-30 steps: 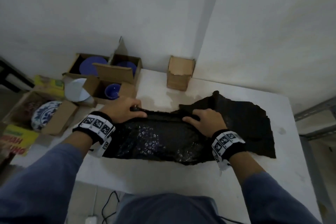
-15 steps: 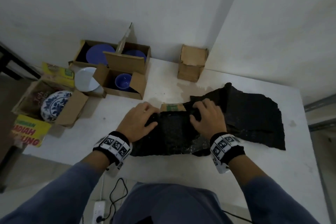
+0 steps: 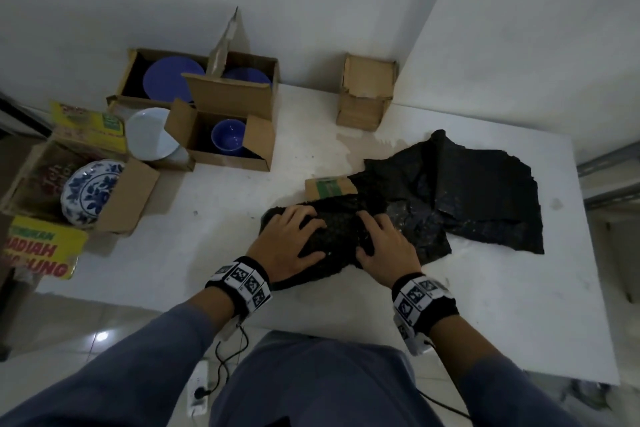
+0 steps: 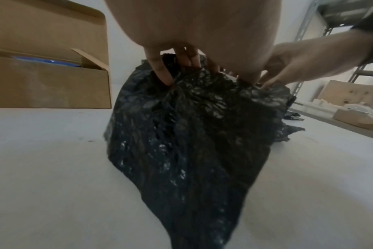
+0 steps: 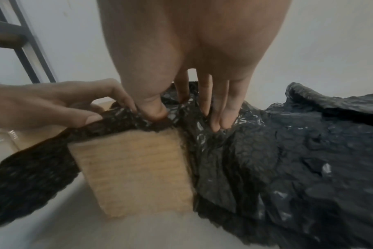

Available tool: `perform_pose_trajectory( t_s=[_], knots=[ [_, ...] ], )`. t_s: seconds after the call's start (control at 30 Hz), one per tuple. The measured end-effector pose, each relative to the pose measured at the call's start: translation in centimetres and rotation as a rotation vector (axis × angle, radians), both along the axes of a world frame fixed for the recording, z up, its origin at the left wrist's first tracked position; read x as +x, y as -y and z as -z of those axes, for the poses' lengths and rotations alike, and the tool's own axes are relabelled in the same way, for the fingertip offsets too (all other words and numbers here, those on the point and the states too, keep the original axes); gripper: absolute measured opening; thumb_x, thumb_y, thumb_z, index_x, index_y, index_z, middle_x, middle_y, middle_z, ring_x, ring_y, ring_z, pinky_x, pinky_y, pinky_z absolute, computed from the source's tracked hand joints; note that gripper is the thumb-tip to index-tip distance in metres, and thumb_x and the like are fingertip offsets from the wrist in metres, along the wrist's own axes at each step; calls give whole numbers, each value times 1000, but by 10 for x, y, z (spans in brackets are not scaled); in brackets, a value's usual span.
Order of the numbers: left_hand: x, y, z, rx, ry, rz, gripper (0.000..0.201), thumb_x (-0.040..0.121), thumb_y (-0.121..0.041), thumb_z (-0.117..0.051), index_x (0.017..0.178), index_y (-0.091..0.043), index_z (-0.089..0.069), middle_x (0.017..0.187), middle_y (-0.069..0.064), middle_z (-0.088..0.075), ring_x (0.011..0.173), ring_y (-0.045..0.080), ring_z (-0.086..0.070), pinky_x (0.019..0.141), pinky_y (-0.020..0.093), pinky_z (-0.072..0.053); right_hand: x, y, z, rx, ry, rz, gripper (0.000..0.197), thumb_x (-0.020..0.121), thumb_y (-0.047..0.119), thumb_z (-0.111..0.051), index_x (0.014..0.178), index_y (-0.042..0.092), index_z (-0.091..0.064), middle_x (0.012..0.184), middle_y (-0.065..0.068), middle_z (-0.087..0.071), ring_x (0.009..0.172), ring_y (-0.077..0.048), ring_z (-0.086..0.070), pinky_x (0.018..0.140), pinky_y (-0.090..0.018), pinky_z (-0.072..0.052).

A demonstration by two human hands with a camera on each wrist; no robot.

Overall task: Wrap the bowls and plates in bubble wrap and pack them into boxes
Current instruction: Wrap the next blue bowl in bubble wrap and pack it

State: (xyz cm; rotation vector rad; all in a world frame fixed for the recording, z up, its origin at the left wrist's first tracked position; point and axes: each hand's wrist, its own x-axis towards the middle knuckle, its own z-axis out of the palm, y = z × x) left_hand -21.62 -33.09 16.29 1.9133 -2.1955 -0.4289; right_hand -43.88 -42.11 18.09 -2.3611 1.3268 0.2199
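Note:
A sheet of black bubble wrap (image 3: pixel 467 194) lies on the white table (image 3: pixel 207 246), its near-left part folded over a small cardboard box (image 3: pixel 329 188). In the right wrist view the box's bare side (image 5: pixel 134 168) shows under the wrap's edge. My left hand (image 3: pixel 294 239) lies on top of the bundle and pinches the wrap's edge between thumb and fingers (image 5: pixel 109 111). My right hand (image 3: pixel 381 243) presses the wrap (image 5: pixel 256 160) down onto the box with straight fingers (image 5: pixel 219 118). What is inside the box is hidden.
At the table's far left stand open cardboard boxes with blue plates (image 3: pixel 173 78) and a blue bowl (image 3: pixel 228 139). Beside them are a white plate (image 3: pixel 150 133) and a blue-patterned plate (image 3: pixel 91 192) in a box. A closed small box (image 3: pixel 367 94) stands at the wall.
The wrap, spread wide under both hands a second ago, is now gathered over the small box. Both hands have moved closer together on top of the bundle.

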Motion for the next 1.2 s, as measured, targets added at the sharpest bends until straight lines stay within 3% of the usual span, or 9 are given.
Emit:
perform_pose_trajectory(
  t_s=[0.17, 0.27, 0.33, 0.43, 0.5, 0.63, 0.7, 0.9, 1.2],
  knots=[
    [-6, -7, -5, -24, 23, -109, 54, 82, -64, -52, 117, -24, -57, 125, 0, -49, 118, 22, -45, 86, 38, -42, 26, 20, -13, 12, -22, -63, 70, 83, 29, -64, 146, 29, -34, 131, -2, -42, 109, -28, -55, 76, -39, -52],
    [2, -6, -9, -18, 22, -136, 52, 73, -57, -59, 113, -24, -59, 127, -1, -50, 121, 21, -46, 87, 39, -42, 40, 27, -21, -37, -122, -109, 67, 77, 35, -70, 139, 27, -44, 130, -5, -43, 116, -30, -50, 86, -40, -47],
    [8, -1, -16, -13, 71, -107, 52, 67, -51, -63, 112, -24, -61, 127, -1, -53, 120, 22, -48, 90, 41, -41, 46, 25, -27, -174, -210, -190, 61, 70, 41, -75, 125, 24, -55, 129, -8, -42, 116, -30, -44, 91, -42, -41],
    [6, 7, -23, 7, 172, -9, 57, 66, -51, -65, 116, -24, -62, 119, -3, -57, 108, 22, -52, 84, 41, -39, 53, 16, -29, -290, -238, -291, 56, 59, 45, -78, 106, 19, -62, 119, -9, -47, 106, -30, -44, 86, -43, -40],
    [-2, 10, -25, 50, 232, 50, 63, 67, -51, -66, 121, -21, -60, 114, -2, -59, 101, 23, -53, 80, 40, -38, 56, 12, -27, -281, -263, -356, 52, 59, 43, -77, 102, 16, -62, 113, -10, -50, 102, -30, -46, 83, -42, -40],
    [-15, 15, -23, 175, 350, 24, 68, 74, -46, -67, 132, -14, -48, 121, 3, -52, 108, 24, -49, 87, 40, -35, 61, 4, -18, -244, -362, -396, 54, 58, 42, -78, 99, 11, -62, 105, -11, -55, 97, -32, -48, 79, -43, -39],
    [-19, 17, -24, 215, 400, 21, 68, 76, -45, -67, 132, -12, -46, 123, 6, -50, 110, 26, -47, 90, 43, -34, 62, 2, -16, -237, -386, -389, 59, 57, 42, -80, 103, 9, -62, 105, -11, -56, 99, -32, -48, 82, -44, -40],
    [-25, 27, -23, 275, 463, 2, 67, 77, -41, -67, 132, -11, -45, 122, 8, -46, 110, 27, -45, 97, 46, -30, 72, 6, -14, -226, -417, -428, 55, 81, 37, -65, 125, 10, -49, 126, -11, -46, 118, -31, -40, 100, -48, -31],
    [-27, 36, -16, 305, 418, -13, 58, 73, -42, -67, 120, -13, -49, 118, 8, -48, 107, 27, -46, 98, 44, -28, 76, 13, -5, -191, -445, -453, 65, 81, 49, -64, 129, 10, -46, 128, -12, -44, 119, -31, -39, 103, -51, -30]
  ],
)
